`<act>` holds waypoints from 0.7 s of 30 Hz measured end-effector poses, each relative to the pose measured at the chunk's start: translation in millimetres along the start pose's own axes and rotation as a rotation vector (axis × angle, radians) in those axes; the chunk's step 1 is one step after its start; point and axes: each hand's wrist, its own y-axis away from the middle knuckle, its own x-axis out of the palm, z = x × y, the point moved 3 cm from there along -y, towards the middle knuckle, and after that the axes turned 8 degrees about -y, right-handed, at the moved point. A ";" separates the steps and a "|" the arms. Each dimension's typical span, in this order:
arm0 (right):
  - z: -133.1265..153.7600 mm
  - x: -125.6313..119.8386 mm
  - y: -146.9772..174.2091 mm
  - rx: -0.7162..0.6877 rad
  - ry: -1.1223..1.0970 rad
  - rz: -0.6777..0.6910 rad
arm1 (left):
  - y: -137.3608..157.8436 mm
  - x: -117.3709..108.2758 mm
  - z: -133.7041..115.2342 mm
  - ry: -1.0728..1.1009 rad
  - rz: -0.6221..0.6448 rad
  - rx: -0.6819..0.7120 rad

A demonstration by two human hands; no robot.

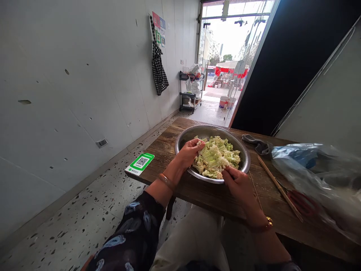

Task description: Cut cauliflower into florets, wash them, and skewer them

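A round metal bowl (246, 158) holds pale green-white cauliflower florets (225, 145). Over its left side, my left hand (191, 151) is closed, with a small bit of cauliflower at its fingertips. At the bowl's near right rim, my right hand (236, 178) pinches the edge of a larger cauliflower piece (213, 157) that lies between both hands, above the other florets. The fingertips of the right hand are partly hidden by the cauliflower. A thin stick (255, 192) lies on the wooden table (166, 145) beside the right wrist.
Right of the bowl are a dark cloth (258, 144), a wooden stick (278, 186), red-handled scissors (303, 203) and a clear plastic bag (318, 169). A QR-code card (140, 163) sits at the table's left corner. A cart (191, 92) stands by the glass door.
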 end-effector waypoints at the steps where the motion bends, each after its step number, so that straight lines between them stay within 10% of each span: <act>1: 0.2 -0.1 0.2 0.003 -0.001 0.000 | 0.4 0.7 -0.2 -0.012 0.006 0.000; 21: -0.3 -1.1 -0.2 0.010 0.000 -0.001 | 4.1 14.4 -0.1 -0.141 0.122 -0.022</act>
